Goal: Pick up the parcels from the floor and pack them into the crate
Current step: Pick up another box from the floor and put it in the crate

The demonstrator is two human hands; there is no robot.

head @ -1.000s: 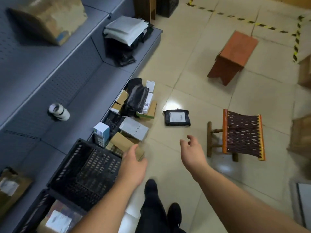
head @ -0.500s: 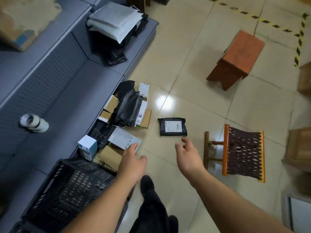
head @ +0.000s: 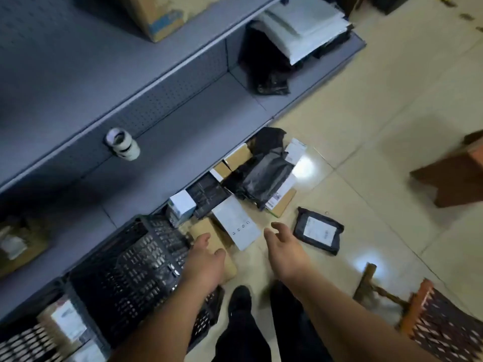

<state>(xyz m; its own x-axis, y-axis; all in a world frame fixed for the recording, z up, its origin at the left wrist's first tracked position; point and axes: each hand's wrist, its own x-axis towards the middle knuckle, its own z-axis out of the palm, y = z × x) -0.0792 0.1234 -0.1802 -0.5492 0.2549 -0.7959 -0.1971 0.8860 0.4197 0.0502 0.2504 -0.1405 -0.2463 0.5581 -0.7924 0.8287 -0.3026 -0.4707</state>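
Observation:
Several parcels lie on the floor along the shelf's foot. A brown cardboard box (head: 214,241) lies beside the black plastic crate (head: 136,265), and my left hand (head: 206,259) hovers over it with relaxed fingers, holding nothing. A grey flat box (head: 236,227) lies just beyond it. My right hand (head: 283,246) is open, fingers spread, between the grey box and a black bagged parcel with a white label (head: 317,233). Farther back lie a black plastic bag parcel (head: 264,178), small brown boxes (head: 236,158) and a white-blue box (head: 181,207). The crate looks empty.
Grey metal shelving (head: 156,142) fills the left, with tape rolls (head: 122,145), a cardboard box (head: 159,19) and white mailers (head: 300,30) on it. A second crate (head: 31,340) with parcels sits lower left. A woven stool (head: 428,325) and a brown stool (head: 454,176) stand right. My feet (head: 240,299) are below.
The view has swung left and down toward the parcels. Both hands have reached lower, the left one now over the brown box, the right one near the grey box.

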